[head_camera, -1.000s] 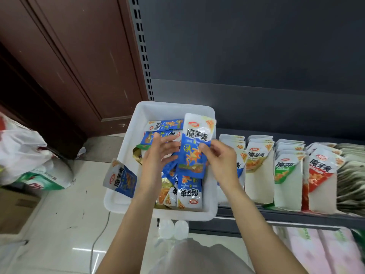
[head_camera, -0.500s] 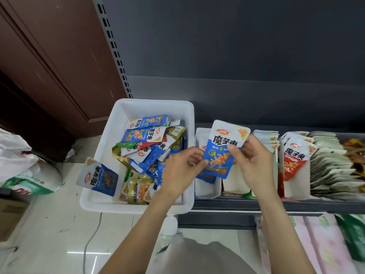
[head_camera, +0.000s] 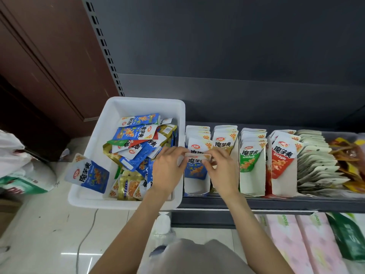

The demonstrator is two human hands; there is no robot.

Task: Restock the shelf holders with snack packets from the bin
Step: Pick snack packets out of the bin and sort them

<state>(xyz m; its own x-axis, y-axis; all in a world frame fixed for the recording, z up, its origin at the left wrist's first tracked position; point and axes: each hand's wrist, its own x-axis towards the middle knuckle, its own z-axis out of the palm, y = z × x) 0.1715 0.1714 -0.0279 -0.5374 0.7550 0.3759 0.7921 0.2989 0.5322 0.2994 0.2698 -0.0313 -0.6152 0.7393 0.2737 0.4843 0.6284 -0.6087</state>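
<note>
A white bin (head_camera: 126, 104) at the shelf's left end holds several mixed snack packets, mostly blue. One blue packet (head_camera: 87, 174) hangs over the bin's left rim. My left hand (head_camera: 167, 171) and my right hand (head_camera: 223, 171) both pinch the top edge of a blue packet (head_camera: 194, 168), which stands in the leftmost white holder (head_camera: 195, 187) in front of other packets. To the right stand a holder of yellow-brown packets (head_camera: 225, 143), a green one (head_camera: 249, 159) and a red one (head_camera: 282, 155).
Flat pale packets (head_camera: 316, 155) fan out further right beside orange-yellow bags (head_camera: 347, 151). The dark shelf edge (head_camera: 276, 204) runs below the holders, with pink packs (head_camera: 286, 240) on the lower level. A white sack (head_camera: 23, 175) lies on the tiled floor at left.
Both hands carried the blue packet from above the bin rightward and lowered it into the leftmost holder. The view shifted right as well.
</note>
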